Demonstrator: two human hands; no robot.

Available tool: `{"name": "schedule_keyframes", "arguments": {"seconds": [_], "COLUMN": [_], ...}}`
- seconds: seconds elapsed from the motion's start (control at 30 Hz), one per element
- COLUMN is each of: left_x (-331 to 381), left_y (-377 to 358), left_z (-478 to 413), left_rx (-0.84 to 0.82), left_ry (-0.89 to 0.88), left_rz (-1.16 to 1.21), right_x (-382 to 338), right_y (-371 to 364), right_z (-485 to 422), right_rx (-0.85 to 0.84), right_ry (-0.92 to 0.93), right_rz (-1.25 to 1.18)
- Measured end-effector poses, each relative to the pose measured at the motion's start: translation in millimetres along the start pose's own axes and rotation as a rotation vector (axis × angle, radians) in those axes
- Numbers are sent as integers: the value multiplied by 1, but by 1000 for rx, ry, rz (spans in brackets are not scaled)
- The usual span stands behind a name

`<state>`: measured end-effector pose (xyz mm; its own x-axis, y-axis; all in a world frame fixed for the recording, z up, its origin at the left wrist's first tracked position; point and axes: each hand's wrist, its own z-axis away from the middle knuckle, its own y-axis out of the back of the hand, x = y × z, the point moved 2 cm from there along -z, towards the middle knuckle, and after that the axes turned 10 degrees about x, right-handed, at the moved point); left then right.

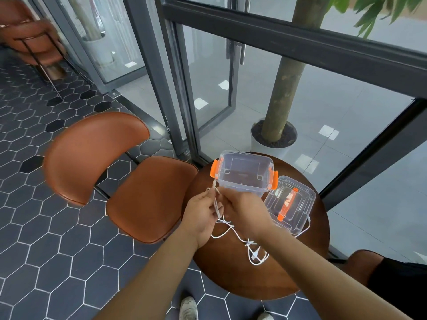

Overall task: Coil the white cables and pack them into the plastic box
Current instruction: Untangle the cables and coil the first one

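We pinch one white cable (pixel 216 205) in both hands (left hand (pixel 201 214), right hand (pixel 242 210)) above the desk (pixel 231 280), beside the open box (pixel 245 173), folding loops so it fits.

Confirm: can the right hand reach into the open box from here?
Probably yes. The box stands open just beyond the right hand, its lid lies beside it on the table, and nothing sits between. The hand pinches the white cable, so that would come along.
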<state>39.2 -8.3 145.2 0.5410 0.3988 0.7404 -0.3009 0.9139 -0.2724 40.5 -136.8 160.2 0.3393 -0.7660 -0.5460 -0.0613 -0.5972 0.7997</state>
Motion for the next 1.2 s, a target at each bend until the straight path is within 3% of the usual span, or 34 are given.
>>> {"name": "schedule_keyframes", "arguments": {"seconds": [0.2,0.43,0.53,0.8,1.0,1.2], "left_x": [6,19,22,20,29,37], "left_y": [-5,0,5,-6,3,9], "left_z": [3,4,4,5,3,10], "left_rx": [-90,-137,-93,-159,-193,-280], "left_ry": [70,46,2,22,69,32], "left_rz": [99,313,290,306,332,152], "right_x": [0,7,13,20,45,89], "right_y": [-9,0,-5,-16,-13,9], "right_z": [13,27,39,23,29,19], "right_rx": [56,127,116,96,-130,-366], "right_ry": [126,60,51,-15,-109,-516], "right_rz": [200,-52,-91,-178,-304,-341]}}
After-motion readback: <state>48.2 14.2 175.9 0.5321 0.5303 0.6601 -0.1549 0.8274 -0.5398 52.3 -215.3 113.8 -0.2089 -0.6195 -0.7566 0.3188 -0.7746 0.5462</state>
